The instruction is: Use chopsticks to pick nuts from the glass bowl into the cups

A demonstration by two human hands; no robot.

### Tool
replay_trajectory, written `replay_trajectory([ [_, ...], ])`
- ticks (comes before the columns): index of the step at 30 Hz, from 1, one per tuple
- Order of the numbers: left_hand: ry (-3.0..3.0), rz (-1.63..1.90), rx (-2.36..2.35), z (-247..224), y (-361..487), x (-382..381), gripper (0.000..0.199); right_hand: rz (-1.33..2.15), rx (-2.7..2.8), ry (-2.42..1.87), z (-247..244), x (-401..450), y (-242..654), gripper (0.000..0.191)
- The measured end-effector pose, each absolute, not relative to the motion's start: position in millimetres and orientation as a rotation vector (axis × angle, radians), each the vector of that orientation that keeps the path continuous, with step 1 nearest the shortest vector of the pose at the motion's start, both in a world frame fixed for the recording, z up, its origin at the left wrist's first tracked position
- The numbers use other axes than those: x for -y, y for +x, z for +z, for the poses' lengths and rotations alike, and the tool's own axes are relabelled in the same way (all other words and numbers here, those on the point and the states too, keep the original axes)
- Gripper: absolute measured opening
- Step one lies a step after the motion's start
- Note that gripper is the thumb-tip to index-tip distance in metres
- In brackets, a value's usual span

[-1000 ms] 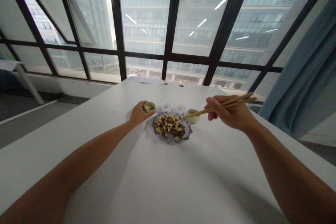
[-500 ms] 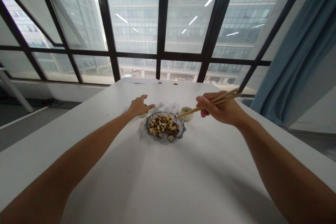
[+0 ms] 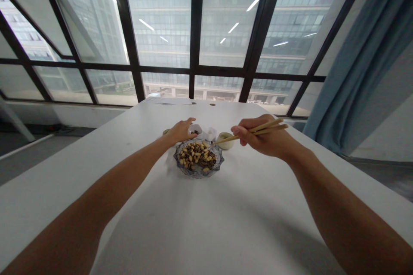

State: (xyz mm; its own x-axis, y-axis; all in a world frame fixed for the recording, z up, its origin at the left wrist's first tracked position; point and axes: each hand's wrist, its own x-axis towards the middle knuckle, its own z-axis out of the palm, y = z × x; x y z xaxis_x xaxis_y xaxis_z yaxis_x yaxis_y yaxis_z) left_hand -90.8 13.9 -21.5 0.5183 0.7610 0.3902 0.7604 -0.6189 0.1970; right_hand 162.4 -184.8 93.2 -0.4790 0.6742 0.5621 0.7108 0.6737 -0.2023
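A glass bowl (image 3: 198,173) with a jagged rim holds yellowish and dark striped seeds (image 3: 195,154). My right hand (image 3: 258,136) is closed round a pair of wooden chopsticks (image 3: 269,127), whose tips reach the bowl's upper right edge. Behind the bowl, my left hand (image 3: 185,130) has thumb and fingers apart, beside a small white cup (image 3: 197,129) with dark bits in it. Another white cup (image 3: 209,133) stands to its right, then a pale green cup (image 3: 225,142) under the chopsticks. A greenish cup (image 3: 165,131) is mostly hidden behind my left hand.
The white table (image 3: 200,232) stretches to the windows. Papers (image 3: 167,100) lie at its far edge, near a round brown spot (image 3: 212,104). A blue curtain (image 3: 348,81) hangs on the right.
My left hand has moved right, from the greenish cup to the white cup. My right hand and the chopsticks have shifted slightly left, as has the whole view.
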Motion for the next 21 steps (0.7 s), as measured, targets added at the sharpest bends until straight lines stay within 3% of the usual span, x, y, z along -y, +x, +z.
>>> replay_trajectory([
  [11, 2.981, 0.748, -1.201, -23, -95, -14, 0.067, -0.073, 2.248, -1.049, 93, 183, 164, 0.053],
  [21, 2.56, 0.511, -1.649, -10, -84, -21, 0.07, -0.024, 2.135, -1.169, 98, 181, 176, 0.058],
])
